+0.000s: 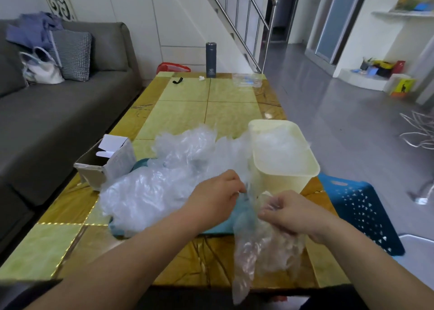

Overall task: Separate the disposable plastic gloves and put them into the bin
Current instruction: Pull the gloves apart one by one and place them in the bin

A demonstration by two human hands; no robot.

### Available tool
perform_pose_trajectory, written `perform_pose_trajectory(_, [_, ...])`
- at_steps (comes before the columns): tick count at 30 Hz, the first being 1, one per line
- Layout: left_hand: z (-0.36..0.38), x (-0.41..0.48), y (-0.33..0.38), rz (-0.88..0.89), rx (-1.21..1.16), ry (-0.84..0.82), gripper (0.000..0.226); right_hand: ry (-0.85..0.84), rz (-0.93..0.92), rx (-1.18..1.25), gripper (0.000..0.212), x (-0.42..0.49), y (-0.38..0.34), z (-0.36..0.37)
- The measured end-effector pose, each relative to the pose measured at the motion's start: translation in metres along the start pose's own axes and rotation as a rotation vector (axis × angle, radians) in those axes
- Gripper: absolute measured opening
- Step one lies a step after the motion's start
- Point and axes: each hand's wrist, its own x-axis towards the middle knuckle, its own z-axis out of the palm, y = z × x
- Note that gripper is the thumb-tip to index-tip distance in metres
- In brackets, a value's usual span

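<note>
A big heap of clear plastic gloves (164, 180) lies on a teal mat (223, 225) on the table. A cream bin (281, 168) stands just right of the heap, with several clear gloves inside it. In front of the bin, my left hand (216, 197) pinches the top edge of a clear glove (258, 251). My right hand (286, 213) grips the same bunch of gloves, which hangs down over the table's near edge.
An open white cardboard box (108, 161) stands left of the heap. A dark flask (211, 60), a black clip (177, 80) and a clear packet (246, 80) lie at the far end. A blue basket (361, 211) sits right of the table, a grey sofa (58, 112) left.
</note>
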Motion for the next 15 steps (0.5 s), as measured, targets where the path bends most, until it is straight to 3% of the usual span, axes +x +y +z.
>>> perform_pose_trajectory(3, [0.026,0.019,0.009,0.242,0.217,-0.155,0.038,0.020,0.028,-0.061,0.022,-0.002,0.014,-0.001])
perform_pose_trajectory(7, [0.033,0.037,0.019,0.122,0.476,-0.354,0.042,0.085,0.029,-0.017,0.023,-0.003,0.024,-0.004])
perform_pose_trajectory(12, [0.021,0.028,-0.006,-0.004,0.536,-0.305,0.024,0.106,0.007,0.047,0.033,0.002,0.021,-0.004])
perform_pose_trajectory(15, [-0.007,0.019,-0.021,-0.062,0.363,-0.153,0.023,0.049,-0.052,0.041,0.028,0.004,0.006,0.000])
